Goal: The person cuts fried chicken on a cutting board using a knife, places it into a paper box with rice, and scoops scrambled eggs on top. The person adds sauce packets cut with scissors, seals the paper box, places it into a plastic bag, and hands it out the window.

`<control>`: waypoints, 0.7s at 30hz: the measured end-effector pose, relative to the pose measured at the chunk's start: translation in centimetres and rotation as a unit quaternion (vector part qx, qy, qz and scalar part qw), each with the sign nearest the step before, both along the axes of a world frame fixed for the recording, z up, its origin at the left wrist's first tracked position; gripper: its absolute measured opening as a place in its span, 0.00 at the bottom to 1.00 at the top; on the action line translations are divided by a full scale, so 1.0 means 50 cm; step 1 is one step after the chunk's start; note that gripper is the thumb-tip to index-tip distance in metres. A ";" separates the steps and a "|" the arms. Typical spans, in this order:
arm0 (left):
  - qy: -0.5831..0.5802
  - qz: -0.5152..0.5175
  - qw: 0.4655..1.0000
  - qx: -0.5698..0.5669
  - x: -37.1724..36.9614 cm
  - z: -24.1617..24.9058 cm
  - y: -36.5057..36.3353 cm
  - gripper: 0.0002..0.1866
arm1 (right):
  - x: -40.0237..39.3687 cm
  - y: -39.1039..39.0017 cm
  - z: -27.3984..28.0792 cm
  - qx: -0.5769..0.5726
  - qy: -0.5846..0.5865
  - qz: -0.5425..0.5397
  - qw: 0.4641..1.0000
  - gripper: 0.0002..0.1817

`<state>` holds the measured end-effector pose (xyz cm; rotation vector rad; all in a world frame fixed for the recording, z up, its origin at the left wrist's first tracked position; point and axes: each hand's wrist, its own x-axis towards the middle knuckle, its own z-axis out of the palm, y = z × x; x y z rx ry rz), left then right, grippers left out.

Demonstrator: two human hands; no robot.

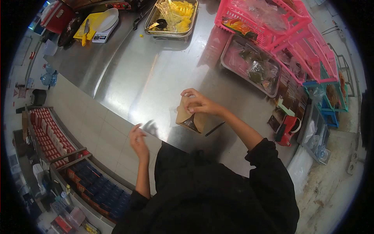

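Note:
A small brown cardboard food box (pixel 181 116) stands near the front edge of the steel table, with something dark showing at its near side. My right hand (pixel 200 104) is over it, its fingers bent and pinching the top flap. To the left, my left hand (pixel 138 143) hangs in the air just off the table edge, holding nothing, with its fingers loosely apart. Beside the box on the right lies a black pen (pixel 215 128). A white slip of paper (pixel 173 117) sticks out at the box's left side.
A tray of yellow food (pixel 183 29) sits at the far side. To the right are a metal tray with plastic bags (pixel 253 68), pink baskets (pixel 269 29) and a red tape dispenser (pixel 288 130). A scale (pixel 102 36) stands far left; crates of boxes (pixel 52 134) are below left.

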<state>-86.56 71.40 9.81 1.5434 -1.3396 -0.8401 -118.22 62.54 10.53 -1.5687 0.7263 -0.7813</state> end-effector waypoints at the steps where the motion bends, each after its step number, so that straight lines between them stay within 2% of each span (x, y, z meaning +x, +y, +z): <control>1: -0.117 0.067 0.991 -0.020 0.059 -0.051 0.021 0.12 | 0.001 -0.002 0.000 0.001 -0.003 0.002 1.000 0.09; 2: -0.233 0.132 0.963 -0.038 0.104 -0.088 0.042 0.21 | 0.001 -0.001 0.001 -0.006 0.006 0.000 1.000 0.09; 3: -0.236 0.132 0.962 -0.037 0.121 -0.076 0.054 0.21 | 0.000 0.002 0.000 -0.012 0.015 -0.003 1.000 0.10; 4: -0.284 0.209 0.923 0.153 0.136 -0.064 0.064 0.28 | 0.001 0.004 -0.002 -0.010 0.012 -0.002 1.000 0.10; 5: -0.319 0.278 0.842 0.334 0.147 -0.056 0.067 0.36 | 0.001 0.002 -0.002 -0.012 0.016 -0.002 1.000 0.09; 6: -0.320 0.278 0.842 0.334 0.142 -0.044 0.066 0.36 | 0.000 0.002 -0.001 -0.014 0.021 -0.002 1.000 0.09; 8: -0.460 0.172 0.834 0.252 0.115 -0.025 0.075 0.30 | -0.002 0.004 0.002 -0.021 0.027 -0.002 0.999 0.09; 10: -0.424 0.080 0.897 0.099 0.064 0.001 0.057 0.24 | -0.001 0.001 0.003 -0.031 0.033 -0.001 0.999 0.09; 11: -0.356 -0.032 0.934 0.015 0.032 0.015 0.040 0.21 | -0.001 0.000 0.000 -0.028 0.023 0.001 0.999 0.09; 12: -0.279 -0.144 0.947 -0.070 -0.006 0.035 0.020 0.19 | -0.002 0.000 -0.004 -0.025 0.013 0.003 1.000 0.09; 13: -0.263 -0.257 0.927 -0.071 -0.057 0.073 -0.001 0.18 | -0.002 -0.002 -0.008 -0.025 0.013 0.001 1.000 0.09; 14: -0.217 -0.291 0.928 -0.086 -0.108 0.085 -0.017 0.16 | -0.003 -0.005 -0.013 -0.018 -0.005 0.008 1.000 0.09; 16: -0.118 -0.295 0.941 -0.117 -0.192 0.111 -0.051 0.15 | -0.007 -0.004 -0.015 -0.007 -0.022 0.010 1.000 0.09; 18: -0.120 -0.320 0.932 -0.119 -0.219 0.068 -0.076 0.15 | -0.011 -0.007 -0.007 0.086 -0.079 0.038 0.992 0.12; 19: -0.126 -0.341 0.924 -0.121 -0.228 0.037 -0.079 0.15 | -0.015 -0.009 -0.004 0.087 -0.077 0.038 0.993 0.12; 20: -0.093 -0.302 0.946 -0.072 -0.237 0.008 -0.072 0.13 | -0.019 -0.011 -0.002 0.136 -0.091 0.044 0.985 0.12; 21: -0.092 -0.302 0.946 -0.072 -0.244 0.009 -0.067 0.13 | -0.021 -0.012 0.001 0.186 -0.106 0.048 0.976 0.13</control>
